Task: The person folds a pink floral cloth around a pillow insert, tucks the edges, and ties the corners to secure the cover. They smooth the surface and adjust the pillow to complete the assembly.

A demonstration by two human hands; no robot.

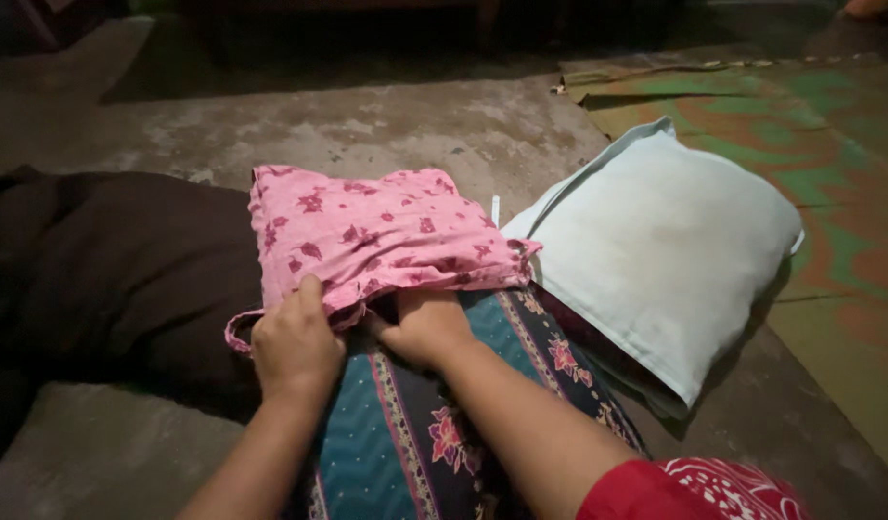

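two hands: both meet at the near edge of a pink floral cloth (376, 231), near the centre of the head view.
left hand (295, 347): lies palm down at 7 o'clock of the pink cloth, fingers curled over its hem and pinching it, apparently to keep the fold from slipping.
right hand (424, 323): fingers tucked under the cloth's near edge at 6 o'clock, so how far they close cannot be told; it seems to hold the layers from below.
pink floral cloth: folded into a rough square, resting on a dark patterned fabric (415, 433) with blue and floral bands that runs toward 6 o'clock beneath the forearms.
pale pillow (665, 250): at 3 o'clock of the cloth, touching it, lying tilted across the floor and a green and orange mat (829, 193).
dark cloth (116, 270): a heap at 9 o'clock, just beside the pink one.
floor (396, 125): bare, grey and mottled, beyond at 12 o'clock.
red sleeve (694, 491): on the right arm, at 5 o'clock.
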